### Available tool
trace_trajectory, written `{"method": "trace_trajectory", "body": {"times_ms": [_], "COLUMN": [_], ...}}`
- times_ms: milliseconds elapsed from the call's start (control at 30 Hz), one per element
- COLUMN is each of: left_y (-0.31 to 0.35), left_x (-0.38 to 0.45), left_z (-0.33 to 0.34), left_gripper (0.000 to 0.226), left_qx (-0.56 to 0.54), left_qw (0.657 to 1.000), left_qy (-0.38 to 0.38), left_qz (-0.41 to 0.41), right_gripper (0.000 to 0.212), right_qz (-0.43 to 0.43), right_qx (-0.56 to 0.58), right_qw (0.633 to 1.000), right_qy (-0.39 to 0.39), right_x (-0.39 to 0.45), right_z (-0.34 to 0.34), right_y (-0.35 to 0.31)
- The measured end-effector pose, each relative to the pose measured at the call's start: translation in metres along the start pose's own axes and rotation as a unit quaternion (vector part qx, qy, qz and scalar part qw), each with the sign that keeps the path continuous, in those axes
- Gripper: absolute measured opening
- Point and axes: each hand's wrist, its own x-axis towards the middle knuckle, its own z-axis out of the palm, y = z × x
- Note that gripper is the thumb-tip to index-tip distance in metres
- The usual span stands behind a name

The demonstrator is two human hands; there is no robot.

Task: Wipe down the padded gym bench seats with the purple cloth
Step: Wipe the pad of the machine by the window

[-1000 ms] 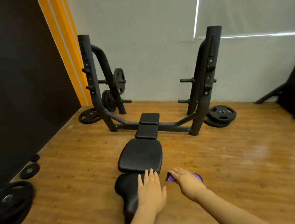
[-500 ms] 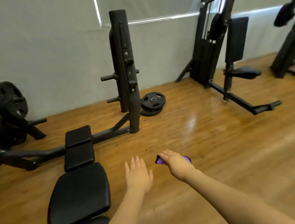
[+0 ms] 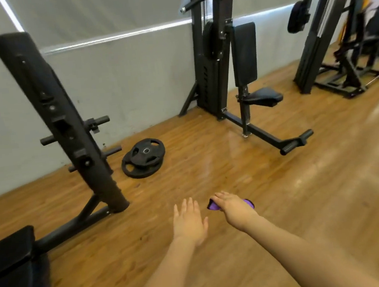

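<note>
Right hand (image 3: 235, 210): palm down over the wooden floor (image 3: 272, 193), with the purple cloth (image 3: 212, 206) bunched under it. The grip is grasping the cloth; purple fabric shows at the fingertips and again near the wrist.

Left hand (image 3: 189, 221): just beside the right hand, apart from it. The grip is released, fingers straight and together, palm down, holding nothing.

Bench pads (image 3: 8, 265): black, at the lower left edge of the view, well apart from both hands. A sloped black upright (image 3: 56, 120) with side pegs rises beside them from a floor frame.

Weight plates (image 3: 143, 158): two black discs stacked flat on the floor beyond the upright, near the grey wall (image 3: 128, 74).

Seated machine (image 3: 246, 70): against the wall, with an upright back pad and a small black seat (image 3: 264, 97). Further black frames stand at the far right.
</note>
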Motion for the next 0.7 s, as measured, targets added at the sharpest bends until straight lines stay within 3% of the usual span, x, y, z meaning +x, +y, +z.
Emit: {"method": "trace_trajectory", "body": {"times_ms": [200, 700], "left_y": [0.095, 0.252], "left_x": [0.149, 0.529], "left_z": [-0.052, -0.192], "left_gripper": [0.063, 0.062], "left_qx": [-0.024, 0.008], "left_qw": [0.999, 0.992], "left_qy": [0.026, 0.086], "left_qz": [0.042, 0.094], "right_gripper": [0.062, 0.069], "right_qz": [0.032, 0.1], "right_qx": [-0.013, -0.04], "right_qw": [0.999, 0.992], "right_qy": [0.0, 0.064], "right_x": [0.07, 0.298], "right_z": [-0.066, -0.226], "right_y": [0.139, 0.428]}}
